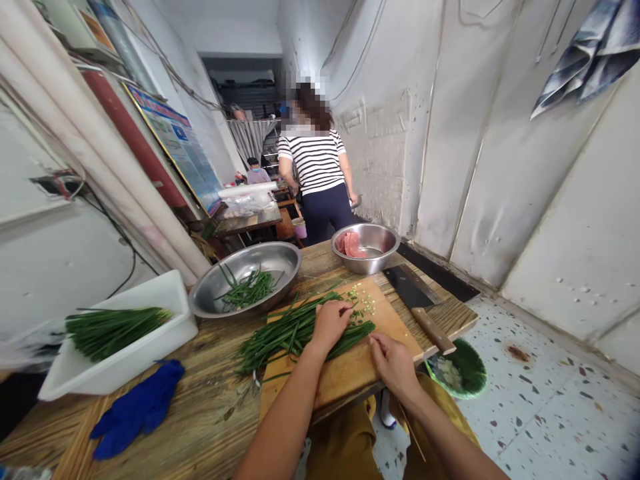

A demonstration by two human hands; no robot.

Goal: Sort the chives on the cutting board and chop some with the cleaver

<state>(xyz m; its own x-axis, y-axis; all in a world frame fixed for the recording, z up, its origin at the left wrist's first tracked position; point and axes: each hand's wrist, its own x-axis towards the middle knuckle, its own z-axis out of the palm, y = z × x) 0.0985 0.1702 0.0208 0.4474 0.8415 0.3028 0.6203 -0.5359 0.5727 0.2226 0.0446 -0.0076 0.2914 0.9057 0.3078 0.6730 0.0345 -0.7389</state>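
Observation:
A bunch of green garlic chives [290, 327] lies across the wooden cutting board [345, 383], its cut ends toward the right. My left hand [331, 325] rests over the bunch with its fingers curled around some stems. Just right of the stem ends, my right hand [393, 360] is closed in a pinch near the board's front edge; whatever is between its fingertips is too small to make out. Small pale cut bits [367, 300] are scattered on the board's far side. To the right lies a cleaver [417, 303], wooden handle toward me.
A steel basin [200, 300] holds cut chives; another steel bowl [385, 257] contains pink meat. At left are a white tub [185, 313] of chives and blue gloves [143, 407]. A green basin [473, 373] stands below the table. A person in stripes [317, 163] stands beyond; another sits farther back.

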